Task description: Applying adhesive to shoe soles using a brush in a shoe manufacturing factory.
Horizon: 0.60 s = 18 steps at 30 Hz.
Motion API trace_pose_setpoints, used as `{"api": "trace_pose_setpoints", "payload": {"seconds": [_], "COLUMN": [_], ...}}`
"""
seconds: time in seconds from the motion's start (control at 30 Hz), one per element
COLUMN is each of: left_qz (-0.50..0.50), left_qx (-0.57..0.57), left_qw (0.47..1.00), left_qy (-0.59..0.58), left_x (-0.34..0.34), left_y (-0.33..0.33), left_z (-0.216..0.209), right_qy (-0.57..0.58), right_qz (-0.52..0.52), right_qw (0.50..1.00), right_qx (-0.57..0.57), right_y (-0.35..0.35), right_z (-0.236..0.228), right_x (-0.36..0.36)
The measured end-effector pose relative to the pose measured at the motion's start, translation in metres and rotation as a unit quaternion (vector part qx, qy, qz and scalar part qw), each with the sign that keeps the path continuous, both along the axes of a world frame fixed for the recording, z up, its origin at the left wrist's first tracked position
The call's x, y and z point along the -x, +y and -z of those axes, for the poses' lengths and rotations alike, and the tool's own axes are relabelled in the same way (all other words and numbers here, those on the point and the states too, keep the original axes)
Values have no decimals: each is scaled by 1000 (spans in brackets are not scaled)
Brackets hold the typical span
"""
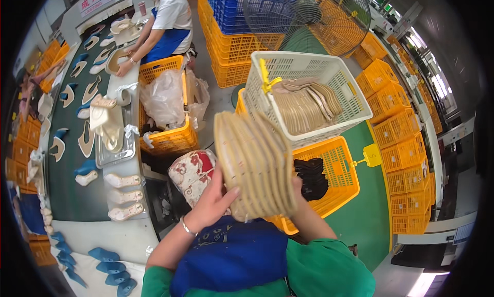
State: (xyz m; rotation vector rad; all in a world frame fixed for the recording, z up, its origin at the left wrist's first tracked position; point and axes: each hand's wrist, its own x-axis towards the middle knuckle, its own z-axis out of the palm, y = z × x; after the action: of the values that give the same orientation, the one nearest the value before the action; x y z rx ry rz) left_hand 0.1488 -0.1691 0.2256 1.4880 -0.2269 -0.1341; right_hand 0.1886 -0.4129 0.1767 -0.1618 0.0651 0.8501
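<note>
I am holding a stack of beige insoles (256, 163) up between both hands, my left hand (213, 202) gripping its near end. My right hand (297, 186) is bracing the far side, fingers hidden, above the yellow crate (342, 186).

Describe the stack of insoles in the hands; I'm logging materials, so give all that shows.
The stack of insoles is a fanned bundle of flat, tan, sole-shaped pieces, board-like with stitched or perforated edges. It stands on edge, tilted, raised before the white basket. The left hand grips its lower left; the right hand supports its right side.
</note>
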Motion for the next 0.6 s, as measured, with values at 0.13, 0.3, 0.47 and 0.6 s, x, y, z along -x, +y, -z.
{"api": "trace_pose_setpoints", "payload": {"seconds": [0.13, 0.3, 0.47, 0.6], "left_qz": [72, 15, -20, -107], "left_qx": [-30, 56, 29, 19], "left_qw": [997, 998, 997, 972], "left_qy": [-3, 13, 76, 207], "left_x": [-97, -144, -118, -88], "left_y": [-67, -126, -124, -97], "left_z": [-10, -8, 34, 74], "right_qy": [-4, -153, -178, -105], "right_qz": [166, 188, 195, 130], "right_qw": [972, 953, 929, 910], "right_qx": [163, 179, 259, 379], "right_y": [-83, -195, -268, -256], "right_z": [-46, -43, 21, 41], "right_x": [-92, -226, -312, -365]}}
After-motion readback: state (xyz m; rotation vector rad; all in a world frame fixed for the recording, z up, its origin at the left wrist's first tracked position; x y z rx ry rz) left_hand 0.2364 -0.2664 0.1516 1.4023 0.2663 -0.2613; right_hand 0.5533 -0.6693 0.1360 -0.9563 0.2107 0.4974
